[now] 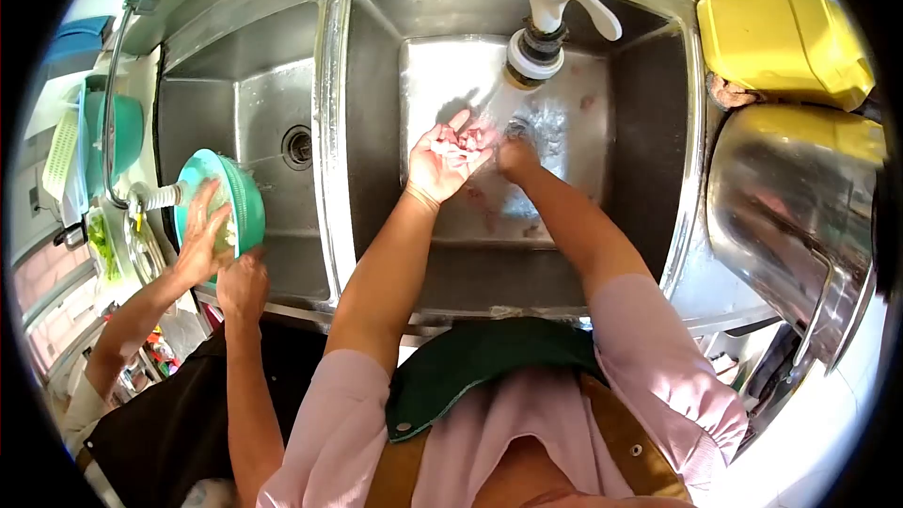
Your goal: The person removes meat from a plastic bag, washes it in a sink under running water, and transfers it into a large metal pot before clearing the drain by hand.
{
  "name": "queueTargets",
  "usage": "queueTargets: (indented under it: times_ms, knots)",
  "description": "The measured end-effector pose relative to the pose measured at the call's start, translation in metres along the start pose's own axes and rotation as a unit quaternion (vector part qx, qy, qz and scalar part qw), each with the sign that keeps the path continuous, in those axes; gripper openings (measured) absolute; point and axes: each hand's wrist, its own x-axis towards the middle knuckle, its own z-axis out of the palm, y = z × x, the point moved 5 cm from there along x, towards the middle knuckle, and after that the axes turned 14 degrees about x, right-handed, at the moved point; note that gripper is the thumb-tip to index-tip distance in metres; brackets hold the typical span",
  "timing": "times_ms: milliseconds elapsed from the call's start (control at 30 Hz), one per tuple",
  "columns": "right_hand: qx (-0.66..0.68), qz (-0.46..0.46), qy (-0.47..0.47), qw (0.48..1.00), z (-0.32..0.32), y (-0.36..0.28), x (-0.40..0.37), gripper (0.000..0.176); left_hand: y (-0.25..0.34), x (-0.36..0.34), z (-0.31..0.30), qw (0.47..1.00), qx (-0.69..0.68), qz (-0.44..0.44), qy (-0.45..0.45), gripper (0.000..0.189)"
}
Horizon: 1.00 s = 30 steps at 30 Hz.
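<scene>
Small pieces of pinkish raw meat [463, 143] lie in my left hand [435, 169], palm up and fingers curved around them. Water runs down beside it from the white tap [538, 52] with a red dot. Close to its right, by the stream, is my right hand [516, 158], knuckles bunched and closed; whatever it holds, if anything, is hidden. Both hands are over the right-hand steel sink basin [640, 132], whose wet floor shows a few reddish bits.
At left, a co-worker's hands [202, 235] hold a tilted green colander [246, 202] over the second sink basin [273, 94]. A metal divider [331, 132] separates the basins. A yellow container [781, 38] and a large steel pot [781, 207] stand right.
</scene>
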Motion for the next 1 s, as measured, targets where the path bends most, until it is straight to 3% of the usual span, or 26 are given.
queueTargets:
  times_ms: [33,100,133,233,300,433,500,533,567,600,633,700,733,800,833,900,933,967,1000]
  knots:
    - [0.002,-0.003,0.0,1.0,0.003,-0.003,0.003,0.035,0.001,-0.002,0.0,1.0,0.001,0.002,0.002,0.035]
    - [-0.064,0.02,-0.149,0.987,-0.003,-0.021,-0.003,0.044,0.004,-0.006,0.001,1.0,-0.002,0.019,0.006,0.029]
    - [-0.062,0.02,-0.15,0.986,-0.001,-0.02,-0.001,0.044,0.003,-0.005,-0.009,1.0,-0.002,0.018,0.008,0.029]
    - [-0.093,0.019,-0.149,0.984,-0.008,-0.016,0.007,0.044,0.004,0.003,-0.045,0.99,0.046,0.03,0.128,0.01]
    - [-0.053,0.043,-0.215,0.974,-0.03,-0.026,0.005,0.037,0.005,0.0,-0.057,0.978,0.052,0.025,0.198,0.013]
    - [-0.152,-0.053,-0.201,0.966,-0.005,-0.018,0.016,0.035,0.003,-0.001,-0.074,0.971,0.086,0.014,0.223,0.018]
    - [0.013,0.031,-0.122,0.992,-0.016,-0.012,0.013,0.031,0.0,-0.003,-0.079,0.968,0.105,-0.011,0.228,0.022]
    - [0.014,0.031,-0.122,0.992,-0.016,-0.004,0.016,0.031,-0.003,-0.001,-0.087,0.968,0.09,-0.025,0.234,0.015]
    - [0.255,0.098,-0.228,0.934,-0.009,0.003,0.014,0.03,-0.004,0.0,-0.087,0.968,0.09,-0.025,0.234,0.015]
    - [0.478,0.159,-0.316,0.804,-0.003,0.002,0.006,0.029,-0.005,0.001,-0.084,0.966,0.125,-0.023,0.226,0.009]
    - [0.477,0.16,-0.317,0.804,-0.003,0.004,0.003,0.029,-0.006,0.0,-0.082,0.963,0.158,-0.02,0.217,0.004]
    - [0.76,0.139,-0.252,0.582,-0.047,-0.033,-0.011,0.032,-0.012,0.001,-0.069,0.97,0.155,-0.037,0.181,0.009]
    - [0.759,0.138,-0.252,0.584,-0.06,-0.045,-0.016,0.032,-0.016,0.002,-0.059,0.976,0.153,-0.055,0.145,0.017]
    - [0.824,0.07,-0.294,0.48,-0.091,-0.077,-0.027,0.035,-0.026,0.006,-0.036,0.985,0.135,-0.073,0.085,0.032]
    - [0.823,0.068,-0.292,0.482,-0.104,-0.086,-0.034,0.035,-0.029,0.009,-0.025,0.985,0.136,-0.072,0.081,0.032]
    - [0.792,0.03,-0.271,0.546,-0.135,-0.102,-0.049,0.035,-0.027,0.009,0.007,0.994,0.069,-0.05,0.072,0.034]
    - [0.707,-0.023,-0.233,0.668,-0.163,-0.105,-0.057,0.036,-0.028,0.02,0.004,0.997,0.077,0.0,0.014,0.037]
    - [0.707,-0.019,-0.23,0.668,-0.179,-0.104,-0.062,0.036,-0.027,0.024,0.007,0.997,0.076,-0.004,0.012,0.037]
    - [0.678,0.014,-0.185,0.711,-0.192,-0.093,-0.061,0.039,-0.029,0.027,0.014,0.997,0.062,-0.036,-0.018,0.037]
